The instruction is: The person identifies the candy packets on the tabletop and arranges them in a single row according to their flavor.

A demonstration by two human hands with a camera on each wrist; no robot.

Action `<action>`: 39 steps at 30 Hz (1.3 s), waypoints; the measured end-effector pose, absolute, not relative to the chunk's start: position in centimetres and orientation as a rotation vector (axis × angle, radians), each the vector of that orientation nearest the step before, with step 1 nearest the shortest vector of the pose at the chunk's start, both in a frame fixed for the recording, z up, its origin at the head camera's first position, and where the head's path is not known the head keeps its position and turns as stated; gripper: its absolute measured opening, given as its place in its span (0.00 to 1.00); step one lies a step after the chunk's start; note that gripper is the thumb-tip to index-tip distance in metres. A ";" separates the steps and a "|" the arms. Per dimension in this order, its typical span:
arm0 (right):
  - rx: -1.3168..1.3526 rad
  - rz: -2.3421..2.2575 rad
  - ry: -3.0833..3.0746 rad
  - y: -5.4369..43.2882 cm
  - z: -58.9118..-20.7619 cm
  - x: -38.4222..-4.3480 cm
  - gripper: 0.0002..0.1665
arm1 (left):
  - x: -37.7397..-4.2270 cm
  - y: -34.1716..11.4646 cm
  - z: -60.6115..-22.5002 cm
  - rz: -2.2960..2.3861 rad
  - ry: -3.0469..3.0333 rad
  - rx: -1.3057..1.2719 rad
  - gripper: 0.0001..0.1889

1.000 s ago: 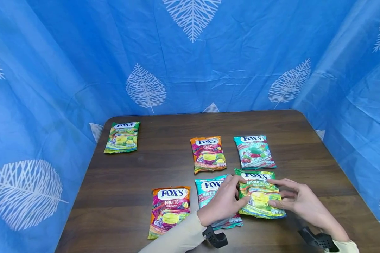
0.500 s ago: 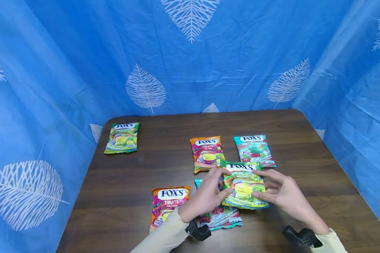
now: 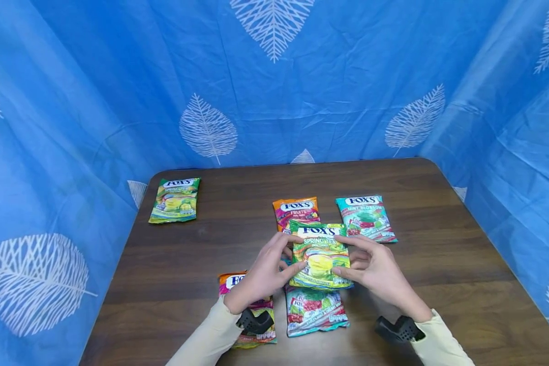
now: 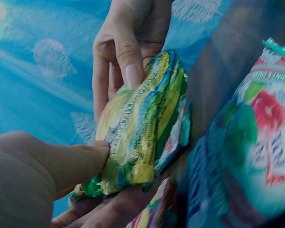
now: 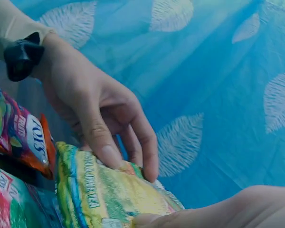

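Note:
Between my two hands is a green and yellow Fox's Spring Tea candy bag (image 3: 321,259), raised above the table. My left hand (image 3: 267,267) pinches its left side, thumb on the front and fingers along the edge. On its right side my right hand (image 3: 377,267) grips it the same way. Below it lies a teal Mint Blossom candy bag (image 3: 315,312), its upper part hidden by the held bag. The near orange and purple Fruits bag (image 3: 261,333) is partly covered by my left forearm. In the left wrist view the Spring Tea bag (image 4: 133,128) is pinched from both sides.
Behind the held bag lie another Fruits bag (image 3: 295,208), partly overlapped by it, and a second Mint Blossom bag (image 3: 366,218). Another Spring Tea bag (image 3: 175,201) sits at the far left corner of the brown table (image 3: 229,213). A blue leaf-patterned curtain (image 3: 347,76) surrounds the table.
Both hands have carried the Spring Tea bag leftward and up the view, from beside the near Mint Blossom bag to over it. The other bags stay where they were.

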State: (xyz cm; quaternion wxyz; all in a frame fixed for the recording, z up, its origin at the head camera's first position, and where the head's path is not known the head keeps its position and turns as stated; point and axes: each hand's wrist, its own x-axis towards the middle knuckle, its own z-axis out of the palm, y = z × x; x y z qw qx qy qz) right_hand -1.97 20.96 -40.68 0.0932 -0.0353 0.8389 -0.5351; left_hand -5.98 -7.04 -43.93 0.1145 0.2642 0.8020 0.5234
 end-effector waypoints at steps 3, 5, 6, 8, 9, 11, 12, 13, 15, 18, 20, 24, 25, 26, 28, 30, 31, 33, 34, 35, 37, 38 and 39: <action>-0.117 -1.604 2.480 19.7 -40.9 -2.4 0.40 | -6.1 -8.3 -43.7 1.527 2.365 0.751 0.25; -0.133 -1.610 2.478 19.0 -41.0 -2.7 0.40 | -6.2 -9.0 -43.5 1.512 2.387 0.741 0.25; -0.146 -1.614 2.475 18.7 -41.0 -2.9 0.40 | -6.2 -9.3 -43.4 1.506 2.401 0.738 0.26; -0.177 -1.613 2.478 18.2 -41.1 -3.3 0.39 | -6.3 -10.0 -43.1 1.497 2.429 0.731 0.26; -0.201 -1.614 2.480 17.9 -41.1 -3.5 0.39 | -6.4 -10.3 -43.0 1.496 2.442 0.728 0.26; -0.233 -1.612 2.489 17.4 -41.3 -3.9 0.38 | -6.5 -10.8 -42.9 1.494 2.460 0.711 0.27; -0.246 -1.614 2.492 17.1 -41.3 -4.1 0.38 | -6.5 -11.1 -42.9 1.494 2.468 0.704 0.27; -0.253 -1.616 2.494 16.8 -41.4 -4.2 0.38 | -6.6 -11.3 -42.9 1.491 2.477 0.695 0.28; -0.262 -1.634 2.482 16.2 -41.5 -4.7 0.38 | -6.8 -11.9 -42.9 1.477 2.502 0.681 0.28; -0.269 -1.658 2.455 15.3 -41.7 -5.4 0.38 | -7.1 -12.8 -42.8 1.457 2.543 0.663 0.28; -0.290 -1.677 2.441 14.7 -41.7 -6.0 0.38 | -7.3 -13.4 -42.7 1.447 2.570 0.650 0.29; -0.322 -1.698 2.436 13.9 -41.9 -6.9 0.38 | -8.0 -14.4 -42.3 1.409 2.619 0.646 0.30; -0.328 -1.695 2.438 13.6 -41.9 -7.1 0.38 | -8.2 -14.7 -42.2 1.398 2.633 0.652 0.30; -0.330 -1.691 2.439 13.4 -41.9 -7.3 0.38 | -8.4 -14.9 -42.2 1.387 2.646 0.658 0.30; -0.324 -1.681 2.448 12.9 -42.0 -7.8 0.38 | -8.8 -15.3 -42.1 1.374 2.665 0.674 0.30; -0.326 -1.674 2.455 12.4 -42.0 -8.4 0.38 | -9.2 -15.7 -42.0 1.363 2.684 0.687 0.29; -0.327 -1.675 2.456 12.2 -42.1 -8.8 0.38 | -9.5 -15.8 -42.0 1.358 2.693 0.692 0.29; -0.336 -1.684 2.445 11.9 -42.2 -9.5 0.38 | -10.0 -16.1 -42.0 1.348 2.706 0.683 0.29; -0.346 -1.692 2.436 11.7 -42.3 -9.9 0.38 | -10.3 -16.2 -42.0 1.338 2.715 0.675 0.29; -0.354 -1.696 2.427 11.5 -42.4 -10.2 0.37 | -10.5 -16.4 -42.0 1.329 2.723 0.663 0.30; -0.367 -1.706 2.412 11.1 -42.5 -10.9 0.37 | -11.1 -16.8 -42.1 1.310 2.738 0.644 0.30; -0.374 -1.710 2.408 10.8 -42.5 -11.2 0.37 | -11.3 -17.0 -42.1 1.300 2.742 0.636 0.29; -0.376 -1.713 2.403 10.6 -42.5 -11.5 0.37 | -11.6 -17.2 -42.1 1.292 2.745 0.632 0.29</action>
